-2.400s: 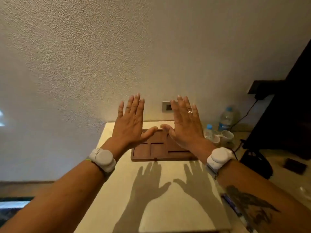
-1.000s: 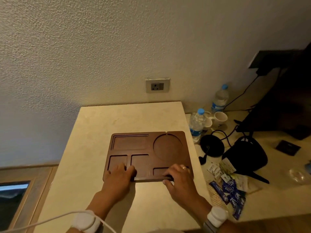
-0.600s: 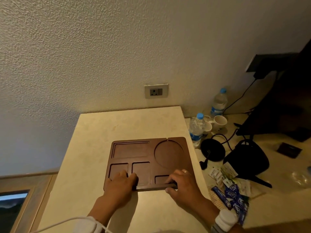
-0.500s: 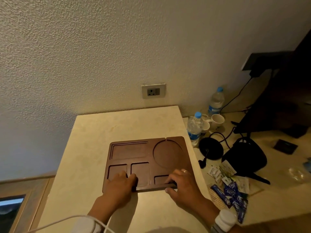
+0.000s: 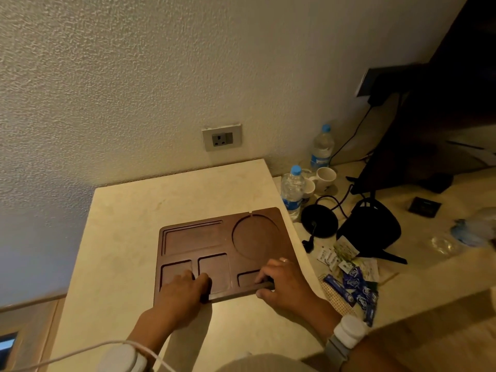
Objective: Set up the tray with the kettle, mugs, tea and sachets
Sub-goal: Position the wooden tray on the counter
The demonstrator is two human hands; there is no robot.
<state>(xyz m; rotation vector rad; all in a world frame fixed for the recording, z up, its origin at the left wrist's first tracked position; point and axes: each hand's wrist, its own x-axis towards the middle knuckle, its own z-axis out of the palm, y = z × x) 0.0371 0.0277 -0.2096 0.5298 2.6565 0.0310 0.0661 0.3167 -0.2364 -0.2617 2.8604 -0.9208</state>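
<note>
Both hands, left hand (image 5: 185, 288) and right hand (image 5: 284, 284), pinch our dark compartmented wooden tray (image 5: 222, 253) by its near edge; uneven pulling could skew it.

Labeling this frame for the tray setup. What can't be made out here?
All head view:
- Near edge of the tray: covered by the left hand and right hand.
- Second mug: mostly behind the nearer water bottle.
- Sachets: print too small to read.
- Kettle: dark, so lid and handle are unclear.
- Clear item near the right edge: blurred, unidentifiable.
</note>
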